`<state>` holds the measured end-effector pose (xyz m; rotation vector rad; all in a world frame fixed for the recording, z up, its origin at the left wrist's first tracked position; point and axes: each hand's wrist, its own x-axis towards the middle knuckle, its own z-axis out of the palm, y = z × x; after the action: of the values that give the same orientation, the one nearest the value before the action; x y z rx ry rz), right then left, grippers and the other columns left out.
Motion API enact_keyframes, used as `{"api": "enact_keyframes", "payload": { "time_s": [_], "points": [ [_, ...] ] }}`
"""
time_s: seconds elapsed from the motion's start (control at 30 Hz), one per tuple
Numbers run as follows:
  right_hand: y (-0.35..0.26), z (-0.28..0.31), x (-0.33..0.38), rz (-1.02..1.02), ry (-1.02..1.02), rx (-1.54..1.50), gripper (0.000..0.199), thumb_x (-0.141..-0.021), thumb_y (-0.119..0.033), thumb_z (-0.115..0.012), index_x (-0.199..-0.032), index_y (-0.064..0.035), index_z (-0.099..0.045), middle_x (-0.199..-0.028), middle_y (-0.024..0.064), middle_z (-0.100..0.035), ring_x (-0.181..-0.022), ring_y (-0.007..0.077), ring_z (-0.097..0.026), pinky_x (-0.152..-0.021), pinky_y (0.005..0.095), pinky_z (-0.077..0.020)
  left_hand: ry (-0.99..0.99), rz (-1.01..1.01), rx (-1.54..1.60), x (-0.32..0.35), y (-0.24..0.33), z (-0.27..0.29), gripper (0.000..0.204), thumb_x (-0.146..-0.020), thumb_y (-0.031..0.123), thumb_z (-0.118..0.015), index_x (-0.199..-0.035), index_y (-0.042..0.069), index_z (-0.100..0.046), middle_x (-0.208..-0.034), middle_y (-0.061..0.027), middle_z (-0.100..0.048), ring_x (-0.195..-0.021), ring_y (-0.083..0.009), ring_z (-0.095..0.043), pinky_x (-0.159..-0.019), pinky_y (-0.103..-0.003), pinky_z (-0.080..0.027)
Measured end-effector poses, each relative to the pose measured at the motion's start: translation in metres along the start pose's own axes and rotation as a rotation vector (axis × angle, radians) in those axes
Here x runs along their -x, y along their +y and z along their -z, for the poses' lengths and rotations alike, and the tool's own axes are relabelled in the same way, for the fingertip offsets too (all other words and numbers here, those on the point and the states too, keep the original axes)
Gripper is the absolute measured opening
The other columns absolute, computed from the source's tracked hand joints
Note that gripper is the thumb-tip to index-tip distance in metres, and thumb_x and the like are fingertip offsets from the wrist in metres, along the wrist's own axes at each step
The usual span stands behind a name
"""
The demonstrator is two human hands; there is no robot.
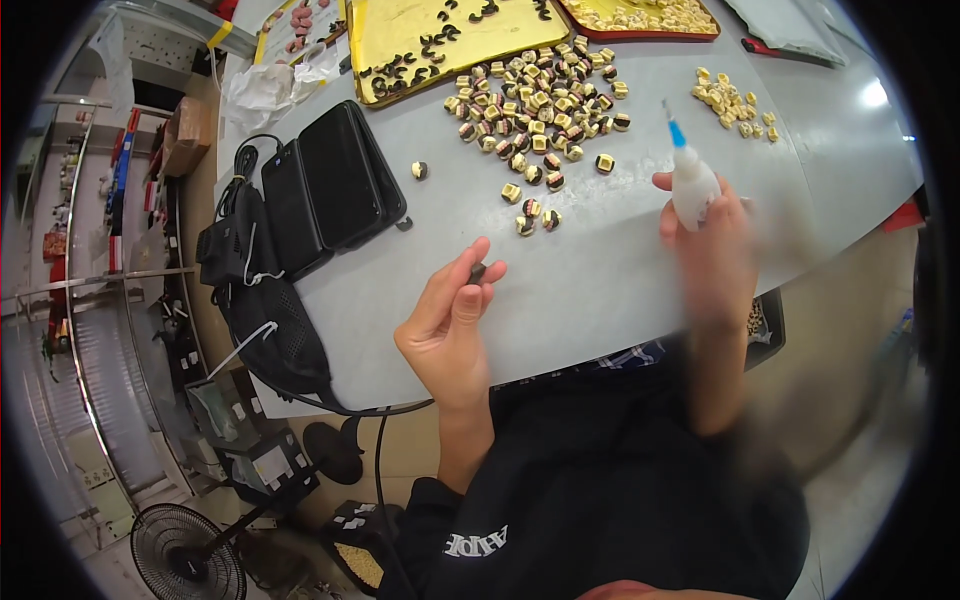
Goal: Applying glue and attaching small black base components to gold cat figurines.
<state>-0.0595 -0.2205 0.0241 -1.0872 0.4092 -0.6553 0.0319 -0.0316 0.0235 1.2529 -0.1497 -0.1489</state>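
Observation:
My left hand [450,325] is raised over the near side of the grey table, its thumb and fingers pinching a small dark brown piece [477,273]. Off to the right, my right hand [708,240] is wrapped round a white squeeze bottle [692,190] with a blue-based needle tip pointing up and away. That hand is partly smeared by motion. Beyond both hands spreads a heap of small cream-and-dark pieces [540,105], some with pink bands. A few such pieces [532,210] lie closer to me, and one [419,170] sits apart at the left.
A yellow tray [400,45] with dark curved pieces stands at the back. Beside it is a red-rimmed tray [640,37] of cream pieces; more cream pieces [735,102] lie loose at right. A black folding device [335,185], cables and a black pouch [275,340] occupy the left edge.

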Motion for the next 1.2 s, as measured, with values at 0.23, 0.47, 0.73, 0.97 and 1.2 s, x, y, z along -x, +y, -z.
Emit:
{"api": "enact_keyframes", "payload": {
  "time_s": [0.23,0.47,0.73,0.97,1.2],
  "points": [
    [0.016,-0.008,0.007,-0.005,-0.029,-0.156,0.038,-0.089,-0.029,-0.055,-0.11,0.0008,-0.047,-0.111,0.0219,-0.055,-0.069,0.0095,-0.049,-0.065,0.0208,-0.0404,-0.192,-0.111,-0.021,0.008,-0.01,0.018,0.035,-0.073,0.007,-0.073,-0.104,-0.003,-0.06,-0.093,-0.0178,-0.064,-0.077,-0.02,-0.064,-0.061,-0.025,-0.054],
    [0.03,0.0,0.013,0.014,-0.067,-0.256,0.039,-0.086,-0.034,-0.059,-0.104,-0.0014,-0.047,-0.102,0.022,-0.059,-0.057,0.0051,-0.043,-0.054,0.0168,-0.0373,-0.23,-0.256,-0.204,0.015,-0.008,0.005,0.048,-0.065,-0.013,-0.072,-0.109,-0.005,-0.053,-0.086,-0.0204,-0.065,-0.075,-0.0246,-0.066,-0.065,-0.03,-0.057],
    [0.031,-0.012,0.023,0.098,-0.08,-0.057,0.05,-0.09,-0.049,-0.046,-0.111,-0.0032,-0.043,-0.086,0.0194,-0.06,-0.044,0.005,-0.037,-0.042,0.0164,-0.0326,-0.316,-0.42,-0.35,0.013,-0.017,0.003,0.059,-0.06,-0.007,-0.077,-0.113,-0.004,-0.051,-0.08,-0.0146,-0.067,-0.067,-0.0175,-0.062,-0.056,-0.025,-0.055],
    [0.028,-0.023,0.03,0.142,-0.082,-0.04,0.053,-0.092,-0.052,-0.035,-0.114,-0.0038,-0.037,-0.08,0.02,-0.059,-0.036,0.0061,-0.034,-0.035,0.0169,-0.0294,-0.477,-0.565,-0.526,0.007,-0.018,0.006,0.086,-0.051,0.003,-0.085,-0.123,-0.002,-0.039,-0.07,-0.0091,-0.065,-0.052,-0.0099,-0.053,-0.046,-0.018,-0.039],
    [0.027,-0.025,0.032,0.154,-0.056,0.154,0.048,-0.094,-0.049,-0.032,-0.11,-0.0041,-0.034,-0.071,0.0188,-0.059,-0.035,0.0056,-0.033,-0.036,0.0165,-0.0298,-0.373,-0.493,-0.46,0.015,-0.02,0.002,0.061,-0.055,0.001,-0.082,-0.11,-0.002,-0.055,-0.077,-0.0086,-0.068,-0.063,-0.014,-0.054,-0.05,-0.021,-0.05]
  ]
}}
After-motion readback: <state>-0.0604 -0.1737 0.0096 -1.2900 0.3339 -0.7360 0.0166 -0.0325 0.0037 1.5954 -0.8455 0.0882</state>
